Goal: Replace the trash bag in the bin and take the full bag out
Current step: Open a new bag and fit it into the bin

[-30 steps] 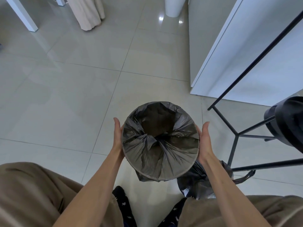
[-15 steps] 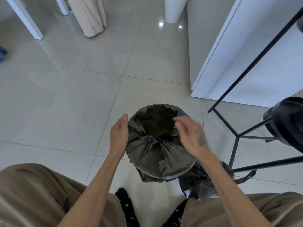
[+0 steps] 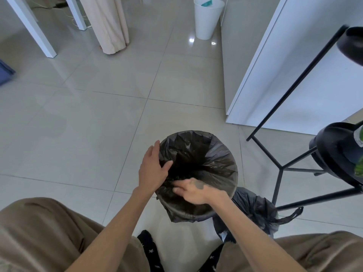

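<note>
Lining the bin, both hands, the left hand and right hand, press open-fingered on the fresh bag; lifting the full bag near right probably follows.

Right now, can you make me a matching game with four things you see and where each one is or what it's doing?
Things:
1. left hand
2. right hand
3. full bag
4. white bin

Places:
A. far away, beside the white cabinet
B. tied shut on the floor, right of the lined bin
C. on the left rim of the lined bin
D. reaching over the near edge into the new bag

Pairs: 1-C, 2-D, 3-B, 4-A
</note>
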Tool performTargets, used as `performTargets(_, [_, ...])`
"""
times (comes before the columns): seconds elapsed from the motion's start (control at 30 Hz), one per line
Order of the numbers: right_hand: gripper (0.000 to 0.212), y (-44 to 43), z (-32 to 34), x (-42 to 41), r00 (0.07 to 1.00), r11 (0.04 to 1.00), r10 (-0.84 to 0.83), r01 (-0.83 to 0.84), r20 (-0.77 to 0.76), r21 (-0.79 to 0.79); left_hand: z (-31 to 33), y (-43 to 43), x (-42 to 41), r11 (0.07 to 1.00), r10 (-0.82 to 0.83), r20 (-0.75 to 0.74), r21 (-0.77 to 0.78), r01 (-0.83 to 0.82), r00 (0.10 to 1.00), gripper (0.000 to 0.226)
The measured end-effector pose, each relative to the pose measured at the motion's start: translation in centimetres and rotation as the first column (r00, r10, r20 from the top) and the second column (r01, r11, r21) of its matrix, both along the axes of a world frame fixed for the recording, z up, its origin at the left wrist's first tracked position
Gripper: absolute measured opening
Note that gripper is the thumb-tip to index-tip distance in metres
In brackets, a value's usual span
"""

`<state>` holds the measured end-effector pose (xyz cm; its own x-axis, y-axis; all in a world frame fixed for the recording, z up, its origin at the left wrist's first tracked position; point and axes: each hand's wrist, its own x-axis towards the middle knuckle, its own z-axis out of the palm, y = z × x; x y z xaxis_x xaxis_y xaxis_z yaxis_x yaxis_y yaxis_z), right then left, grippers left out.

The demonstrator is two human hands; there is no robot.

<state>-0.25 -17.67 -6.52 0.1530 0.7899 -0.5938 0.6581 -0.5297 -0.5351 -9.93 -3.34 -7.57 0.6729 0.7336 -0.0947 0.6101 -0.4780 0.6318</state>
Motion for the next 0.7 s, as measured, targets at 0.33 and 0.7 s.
performTargets(0.33, [0.046, 1.2, 0.7, 8.7, 0.962, 0.986, -0.16, 0.143, 0.222, 0.09, 1.4, -5.1, 1.8, 0.814, -0.577, -0.102, -0.154, 0.561, 0.81, 0.045])
performTargets(0.7, [0.062, 3.2, -1.5, 10.8, 0.966, 0.969, -0.186, 0.21, 0.178, -0.131, -1.6, -7.0, 5.2, 0.621, -0.781, -0.426, -0.606, 0.498, 0.456, 0.075])
